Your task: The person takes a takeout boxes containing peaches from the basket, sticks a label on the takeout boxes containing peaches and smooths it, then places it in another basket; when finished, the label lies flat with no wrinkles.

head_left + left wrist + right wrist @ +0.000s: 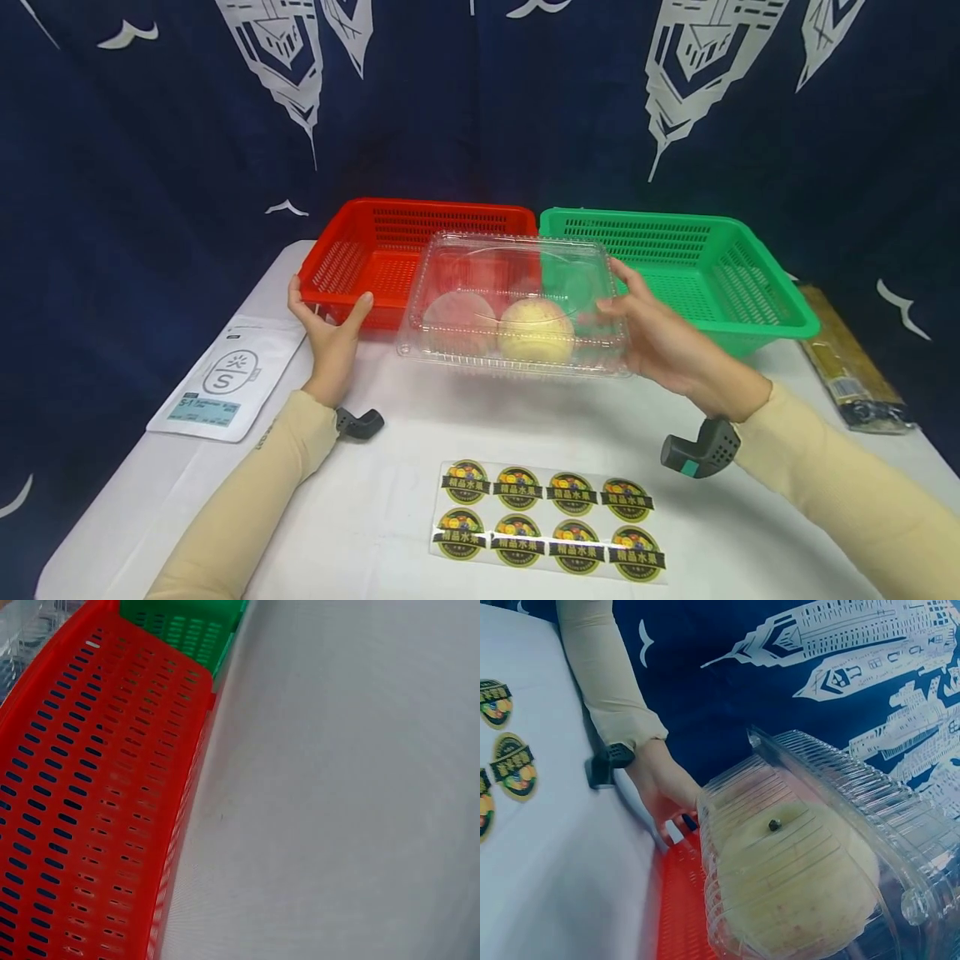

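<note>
My right hand (660, 333) grips the right end of a clear plastic clamshell box (517, 258), held above the table before the two baskets. Inside lie two round fruits: a pinkish one (459, 323) and a pale yellow one (536, 330). The right wrist view shows a pale fruit (802, 877) with a dark stem through the ribbed plastic. My left hand (330, 350) holds the front left corner of a red basket (390, 267), thumb at the front and fingers at the left side. That basket's slotted wall (97, 787) fills the left of the left wrist view.
Right of the red basket stands a green basket (675, 258). A sheet of round fruit stickers (551, 521) lies at the front. The white pouch (228, 379) is at left; a brown and gold packet (855, 367) lies at the right edge. A dark curtain hangs behind.
</note>
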A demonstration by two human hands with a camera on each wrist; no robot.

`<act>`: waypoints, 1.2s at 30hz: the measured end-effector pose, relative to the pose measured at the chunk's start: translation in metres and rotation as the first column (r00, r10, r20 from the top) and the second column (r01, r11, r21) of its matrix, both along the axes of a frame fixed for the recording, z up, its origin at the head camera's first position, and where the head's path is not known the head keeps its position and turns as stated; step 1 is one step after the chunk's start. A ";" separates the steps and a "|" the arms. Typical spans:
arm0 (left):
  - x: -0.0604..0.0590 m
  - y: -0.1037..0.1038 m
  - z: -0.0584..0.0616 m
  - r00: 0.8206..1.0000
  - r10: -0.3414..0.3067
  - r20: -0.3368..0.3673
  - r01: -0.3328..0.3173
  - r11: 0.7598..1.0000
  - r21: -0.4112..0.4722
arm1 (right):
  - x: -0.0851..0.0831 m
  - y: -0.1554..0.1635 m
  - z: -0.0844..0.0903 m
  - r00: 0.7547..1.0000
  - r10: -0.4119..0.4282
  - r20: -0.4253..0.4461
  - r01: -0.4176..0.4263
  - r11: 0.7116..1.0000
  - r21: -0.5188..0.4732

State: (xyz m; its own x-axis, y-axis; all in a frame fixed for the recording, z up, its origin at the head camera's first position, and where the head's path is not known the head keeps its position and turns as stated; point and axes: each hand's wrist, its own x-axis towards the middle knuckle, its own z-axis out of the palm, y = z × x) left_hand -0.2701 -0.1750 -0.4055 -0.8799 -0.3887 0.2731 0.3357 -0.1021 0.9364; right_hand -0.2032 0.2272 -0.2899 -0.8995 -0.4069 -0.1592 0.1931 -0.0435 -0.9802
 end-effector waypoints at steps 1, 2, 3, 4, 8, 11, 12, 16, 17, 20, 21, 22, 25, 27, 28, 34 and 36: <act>0.000 0.000 0.000 1.000 -0.001 0.005 0.001 1.000 -0.002 | 0.002 0.002 -0.002 1.000 0.005 -0.001 -0.005 1.000 -0.006; 0.001 -0.001 0.000 1.000 -0.002 0.008 0.002 1.000 -0.004 | 0.005 0.004 -0.004 1.000 0.006 -0.003 -0.006 1.000 -0.011; 0.001 -0.001 0.000 1.000 -0.005 0.011 0.005 1.000 -0.004 | 0.007 0.006 -0.006 1.000 0.005 -0.003 -0.005 1.000 -0.015; 0.001 -0.001 0.000 1.000 -0.006 0.014 0.006 1.000 -0.005 | 0.010 0.009 -0.008 1.000 0.006 -0.004 -0.006 1.000 -0.022; 0.002 -0.001 0.001 1.000 -0.008 0.025 0.008 1.000 -0.004 | 0.020 0.017 -0.016 1.000 0.007 -0.010 -0.007 0.999 -0.037; 0.003 0.000 0.002 1.000 -0.004 0.024 0.004 1.000 -0.003 | 0.028 0.024 -0.023 1.000 0.014 -0.014 -0.015 0.999 -0.047; 0.003 0.000 0.002 1.000 -0.003 0.022 0.003 1.000 -0.003 | 0.031 0.027 -0.025 1.000 0.016 -0.016 -0.017 0.999 -0.048; 0.002 0.001 0.003 1.000 -0.002 0.018 0.002 1.000 -0.008 | 0.040 0.035 -0.034 0.999 0.026 -0.020 -0.027 0.998 -0.057; 0.002 0.001 0.003 1.000 -0.002 0.019 0.002 1.000 -0.008 | 0.042 0.037 -0.036 0.999 0.029 -0.021 -0.030 0.998 -0.061; 0.003 0.001 0.003 1.000 -0.002 0.018 0.002 1.000 -0.003 | 0.048 0.040 -0.043 0.999 0.031 -0.019 -0.032 0.997 -0.064; 0.002 0.000 0.003 1.000 -0.002 0.016 0.002 1.000 0.000 | 0.050 0.041 -0.045 0.999 0.030 -0.017 -0.031 0.998 -0.063; 0.002 0.001 0.003 1.000 -0.002 0.014 0.002 1.000 0.002 | 0.051 0.041 -0.047 1.000 0.026 -0.014 -0.027 0.998 -0.059; 0.003 0.001 0.003 1.000 -0.003 0.007 0.003 1.000 0.001 | 0.056 0.042 -0.052 0.999 0.027 -0.019 -0.028 0.998 -0.054; 0.003 0.000 0.004 1.000 -0.003 0.006 0.003 1.000 -0.001 | 0.058 0.042 -0.056 0.999 0.029 -0.026 -0.030 0.998 -0.052; 0.003 0.000 0.004 1.000 -0.002 0.006 0.002 1.000 -0.001 | 0.059 0.042 -0.058 0.999 0.030 -0.027 -0.032 0.998 -0.053; 0.002 0.000 0.003 1.000 -0.003 0.006 0.003 1.000 0.013 | 0.062 0.042 -0.070 1.000 0.013 -0.001 -0.013 1.000 -0.026; 0.002 0.000 0.003 1.000 -0.005 0.005 0.005 1.000 0.019 | 0.062 0.042 -0.074 1.000 0.011 0.002 -0.011 1.000 -0.012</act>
State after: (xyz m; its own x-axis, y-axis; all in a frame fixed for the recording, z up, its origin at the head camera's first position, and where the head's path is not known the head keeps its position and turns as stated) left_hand -0.2681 -0.1751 -0.4029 -0.8835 -0.3892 0.2608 0.3301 -0.1220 0.9360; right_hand -0.1409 0.2695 -0.3640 -0.8949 -0.4183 -0.1559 0.1954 -0.0532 -0.9793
